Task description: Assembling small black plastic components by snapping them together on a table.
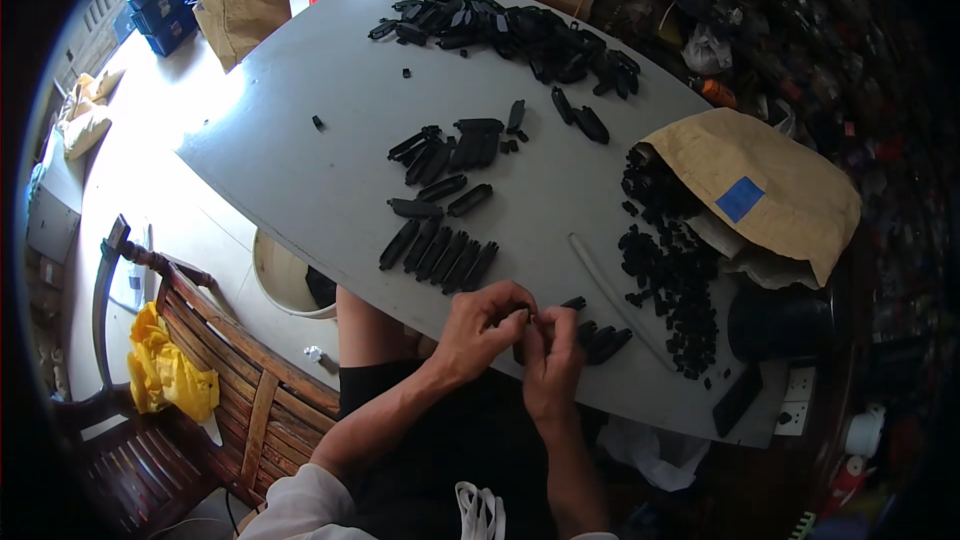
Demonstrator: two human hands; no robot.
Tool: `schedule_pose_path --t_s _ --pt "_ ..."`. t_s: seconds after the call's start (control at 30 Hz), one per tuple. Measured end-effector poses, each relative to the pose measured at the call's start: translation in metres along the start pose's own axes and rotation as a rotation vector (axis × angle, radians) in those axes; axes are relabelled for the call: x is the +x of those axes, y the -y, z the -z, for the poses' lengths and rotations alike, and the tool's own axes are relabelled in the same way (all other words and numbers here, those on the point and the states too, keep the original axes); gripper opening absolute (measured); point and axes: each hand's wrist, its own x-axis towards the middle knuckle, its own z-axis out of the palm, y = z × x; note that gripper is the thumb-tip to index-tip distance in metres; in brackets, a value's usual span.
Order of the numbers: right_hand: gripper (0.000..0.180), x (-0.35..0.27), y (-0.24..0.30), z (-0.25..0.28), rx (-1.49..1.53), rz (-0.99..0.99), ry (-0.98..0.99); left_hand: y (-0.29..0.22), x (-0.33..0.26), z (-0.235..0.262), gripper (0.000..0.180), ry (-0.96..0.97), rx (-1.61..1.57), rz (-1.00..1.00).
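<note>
My left hand [482,328] and my right hand [553,360] meet at the near edge of the grey table [330,190], fingers pinched together on a small black plastic part [522,340] that is mostly hidden between them. Just right of my hands lie a few long black housings [603,340]. A neat row of black housings [440,255] sits just beyond my left hand. More housings [450,150] lie in a loose group mid-table. A heap of small black pieces [670,270] spills from a brown paper bag [770,185] on the right.
A large pile of black parts [520,32] lies at the far side. A white rod [610,295] lies near the small pieces. A wooden chair [210,360] with a yellow cloth [170,370] stands left. A second paper bag [243,5] and blue crates [160,5] are far left.
</note>
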Motion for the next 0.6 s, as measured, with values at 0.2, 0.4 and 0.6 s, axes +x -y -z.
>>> schedule_pose_path --t_s 0.2,0.4,0.6 --pt "0.014 -0.002 0.011 0.007 0.189 -0.173 0.176 0.012 0.004 0.004 0.017 -0.018 -0.053 -0.047" --pt "0.022 -0.005 -0.007 -0.006 -0.069 0.004 0.002 0.022 0.009 -0.005 0.019 -0.075 0.028 -0.007" --pt "0.022 0.001 -0.009 -0.010 -0.135 0.107 -0.144 0.026 0.008 -0.005 0.025 -0.110 0.021 0.025"
